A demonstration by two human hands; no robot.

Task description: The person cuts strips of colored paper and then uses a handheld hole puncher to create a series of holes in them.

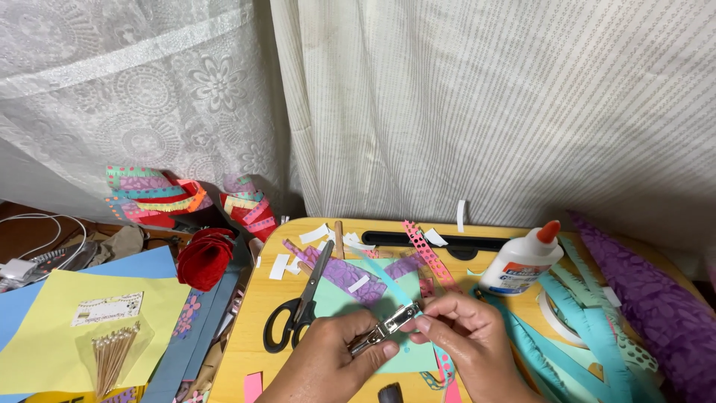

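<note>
My left hand (328,362) grips a small silver hole punch (384,328) over a yellow lap table (253,298). Its jaw sits on a thin light blue paper strip (388,282) that runs up and left from my hands. My right hand (466,336) pinches that strip just right of the punch. Below my right hand, the strip's punched part (444,366) hangs down with a row of holes. A green paper sheet (335,298) with purple strips (350,275) lies under my hands.
Black-handled scissors (302,302) lie left of my hands. A white glue bottle with an orange cap (522,263) stands at the right, near teal fringed strips (597,328), a tape roll (556,317) and purple paper (664,306). A red paper rose (203,257), coloured sheets (67,328) and packed pins (112,354) lie left.
</note>
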